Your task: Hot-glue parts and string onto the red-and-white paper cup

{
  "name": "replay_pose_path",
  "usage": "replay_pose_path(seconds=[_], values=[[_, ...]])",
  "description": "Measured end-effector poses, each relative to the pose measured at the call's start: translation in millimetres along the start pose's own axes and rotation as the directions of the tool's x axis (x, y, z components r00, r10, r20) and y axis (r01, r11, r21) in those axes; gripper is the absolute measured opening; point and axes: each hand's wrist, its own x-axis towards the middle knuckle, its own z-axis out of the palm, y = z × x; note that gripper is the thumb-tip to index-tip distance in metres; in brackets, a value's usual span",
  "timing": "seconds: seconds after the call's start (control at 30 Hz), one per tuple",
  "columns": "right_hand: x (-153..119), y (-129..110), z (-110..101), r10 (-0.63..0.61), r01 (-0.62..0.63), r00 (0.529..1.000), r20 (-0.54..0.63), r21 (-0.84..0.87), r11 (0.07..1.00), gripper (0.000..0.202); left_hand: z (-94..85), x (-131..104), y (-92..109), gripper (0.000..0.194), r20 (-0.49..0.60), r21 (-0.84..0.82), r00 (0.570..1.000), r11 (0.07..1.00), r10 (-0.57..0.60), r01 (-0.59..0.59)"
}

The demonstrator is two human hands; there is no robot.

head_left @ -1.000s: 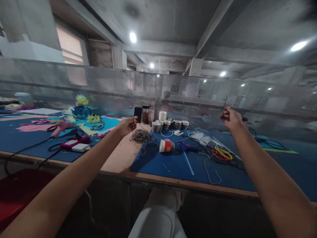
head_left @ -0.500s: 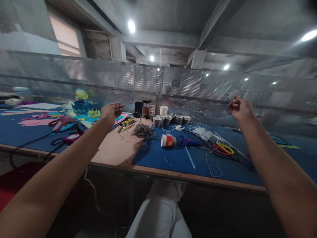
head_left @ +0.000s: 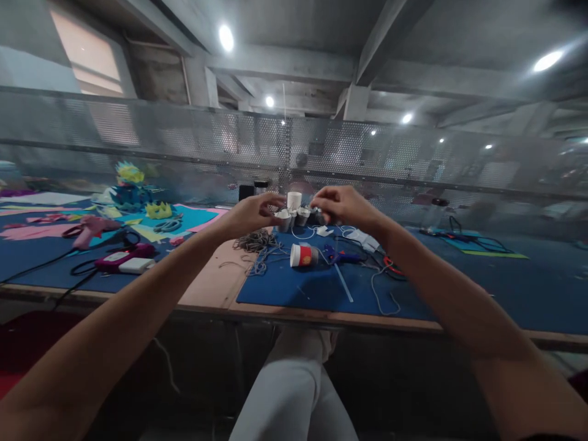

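Left grip [head_left: 256,214]: fingers half-curled; your hold, if any, can't be told.
Right grip [head_left: 343,206]: fingertips bunched, perhaps on a thin strand.
Small pale cups [head_left: 302,215]: between both grips; move gently beside them.
Tangled grey cord [head_left: 255,241]: below your left grip; avoid snags.
Red-and-white paper cup [head_left: 301,255]: tipped, lower between them.

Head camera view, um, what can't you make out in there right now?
All in the head view:
- Whether the left hand or right hand pinches string: too small, blurred.
- Number of grey cups: partly behind the hands.
- Red cable's full run: behind the right forearm.
- Red seat's full shape: left edge.
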Motion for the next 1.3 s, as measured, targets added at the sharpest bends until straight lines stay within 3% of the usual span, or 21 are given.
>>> replay_pose_path(seconds=[0.07,0.13,0.27,0.37,0.57,0.77,0.87,0.93,1.0,1.17,1.23,1.3], values=[[-3.4,-3.4,19.4,-0.031,0.038,0.994,0.101,-0.071,0.997,0.021,22.0,-7.0,15.3,0.059,0.181,-0.164,0.983,0.986,0.000,0.030],[-7.1,-2.9,30.9,-0.037,0.049,0.990,0.135,-0.087,0.995,0.021,38.1,-11.1,20.3,0.051,0.296,-0.190,0.955,0.980,0.006,0.052],[-15.5,6.3,31.8,-0.030,0.038,0.994,0.110,-0.073,0.997,0.023,49.6,-11.6,6.2,0.028,0.247,-0.119,0.969,0.992,0.003,0.027],[-21.4,14.1,21.8,-0.041,0.045,0.998,0.048,-0.088,0.995,0.024,47.6,-11.4,-2.3,0.030,0.268,-0.048,0.962,0.997,-0.053,0.068],[-31.4,14.5,5.5,-0.056,0.046,0.993,-0.107,-0.096,0.994,0.024,42.5,-14.5,2.4,0.027,0.218,-0.052,0.973,0.995,-0.076,0.090],[-32.9,22.5,1.0,-0.050,0.037,0.990,-0.131,-0.097,0.995,0.021,30.8,-14.2,1.9,0.027,0.156,0.068,0.986,0.997,-0.056,0.046],[-30.8,27.0,7.1,-0.146,0.117,0.978,-0.152,-0.184,0.976,0.016,30.7,-17.4,6.2,0.027,0.135,0.097,0.990,0.995,-0.044,0.031],[-30.3,26.3,16.7,-0.197,0.164,0.970,-0.141,-0.216,0.963,0.018,35.0,-20.3,11.3,0.027,0.138,0.122,0.989,0.992,-0.053,0.036],[-30.9,23.0,28.8,-0.152,0.147,0.987,-0.053,-0.094,0.985,0.024,40.6,-22.5,16.0,0.026,0.131,0.130,0.991,0.991,-0.035,0.018],[-34.6,16.4,49.5,0.099,-0.141,0.983,0.155,0.292,0.946,0.037,47.3,-25.4,21.7,0.028,0.119,0.143,0.993,0.989,0.015,-0.032],[-35.2,18.2,51.0,0.136,-0.191,0.975,0.177,0.343,0.920,0.038,47.4,-26.8,21.8,0.029,0.122,0.147,0.992,0.989,0.013,-0.031],[-34.7,21.8,50.1,0.132,-0.165,0.984,0.123,0.318,0.934,0.035,47.2,-28.0,19.7,0.030,0.127,0.136,0.992,0.990,0.011,-0.029]])
